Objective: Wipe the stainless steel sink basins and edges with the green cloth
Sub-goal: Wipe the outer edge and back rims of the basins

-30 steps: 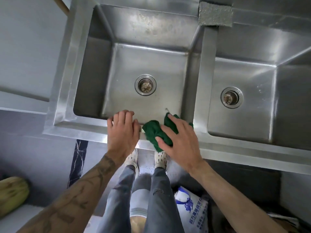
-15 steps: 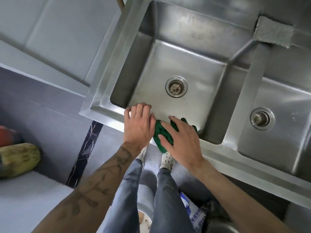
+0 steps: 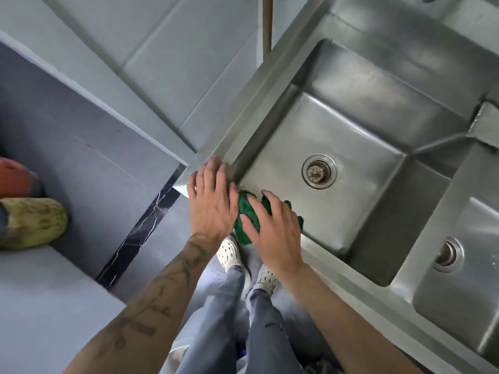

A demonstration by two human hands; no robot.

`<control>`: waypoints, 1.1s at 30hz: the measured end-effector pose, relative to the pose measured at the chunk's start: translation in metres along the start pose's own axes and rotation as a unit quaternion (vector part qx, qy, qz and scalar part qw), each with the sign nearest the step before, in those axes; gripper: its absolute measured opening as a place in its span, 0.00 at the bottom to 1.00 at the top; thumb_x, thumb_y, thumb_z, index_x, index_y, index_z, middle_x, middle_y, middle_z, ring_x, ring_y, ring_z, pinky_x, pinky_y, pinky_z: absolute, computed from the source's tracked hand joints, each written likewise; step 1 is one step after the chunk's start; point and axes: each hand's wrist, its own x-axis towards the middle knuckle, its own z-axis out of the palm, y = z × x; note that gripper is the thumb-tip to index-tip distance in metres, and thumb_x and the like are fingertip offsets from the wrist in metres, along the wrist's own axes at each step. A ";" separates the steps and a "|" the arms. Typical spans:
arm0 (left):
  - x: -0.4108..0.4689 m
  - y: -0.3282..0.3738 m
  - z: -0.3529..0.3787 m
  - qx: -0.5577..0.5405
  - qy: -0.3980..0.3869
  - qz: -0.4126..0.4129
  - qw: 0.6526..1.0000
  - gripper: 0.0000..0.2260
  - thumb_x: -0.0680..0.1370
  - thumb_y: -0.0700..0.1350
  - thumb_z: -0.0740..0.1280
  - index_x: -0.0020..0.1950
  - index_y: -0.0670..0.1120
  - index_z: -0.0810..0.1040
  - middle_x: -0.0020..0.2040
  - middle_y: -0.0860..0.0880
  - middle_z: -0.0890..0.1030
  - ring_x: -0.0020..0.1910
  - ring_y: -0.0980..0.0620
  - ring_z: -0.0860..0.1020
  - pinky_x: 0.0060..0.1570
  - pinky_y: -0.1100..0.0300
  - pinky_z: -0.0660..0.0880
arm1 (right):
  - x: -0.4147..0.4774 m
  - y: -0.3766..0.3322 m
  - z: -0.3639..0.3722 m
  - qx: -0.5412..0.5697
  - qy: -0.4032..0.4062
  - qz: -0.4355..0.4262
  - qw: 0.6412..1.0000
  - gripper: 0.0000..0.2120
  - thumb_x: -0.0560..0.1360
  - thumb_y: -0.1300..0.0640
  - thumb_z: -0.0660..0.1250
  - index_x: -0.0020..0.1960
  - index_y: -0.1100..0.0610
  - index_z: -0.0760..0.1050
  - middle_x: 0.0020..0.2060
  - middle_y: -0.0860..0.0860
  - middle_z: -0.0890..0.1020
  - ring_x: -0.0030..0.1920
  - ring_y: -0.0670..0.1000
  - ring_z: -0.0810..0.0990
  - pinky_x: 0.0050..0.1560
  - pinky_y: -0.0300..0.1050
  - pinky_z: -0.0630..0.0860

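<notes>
A double stainless steel sink (image 3: 318, 255) fills the right of the view. Its left basin (image 3: 359, 201) has a round drain (image 3: 319, 171); the right basin (image 3: 464, 298) shows at the edge with its own drain (image 3: 448, 254). The bunched green cloth (image 3: 244, 220) lies on the front rim near the left basin's front-left corner. My right hand (image 3: 272, 230) presses flat on the cloth, fingers spread over it. Just left of the cloth, my left hand (image 3: 212, 203) rests flat on the rim's corner, fingers straight.
Grey wall tiles (image 3: 162, 49) and a vertical pipe (image 3: 267, 22) lie beyond the sink's left end. A lower grey ledge (image 3: 40, 306) at left holds a yellow-green gourd (image 3: 29, 222) and a red object (image 3: 14, 178). My legs and white shoes (image 3: 229, 252) stand below the rim.
Both hands and the cloth have slid left along the front rim to the left basin's front-left corner. The view has swung left and tilted with them.
</notes>
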 end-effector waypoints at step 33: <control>0.011 -0.015 0.003 -0.176 0.104 -0.279 0.938 0.27 0.88 0.54 0.46 0.77 0.40 0.72 0.75 0.43 0.75 0.74 0.42 0.72 0.75 0.47 0.66 | 0.119 -0.057 0.035 0.033 0.074 -0.204 0.976 0.16 0.84 0.46 0.64 0.69 0.48 0.78 0.80 0.58 0.66 0.82 0.62 0.60 0.80 0.65 0.57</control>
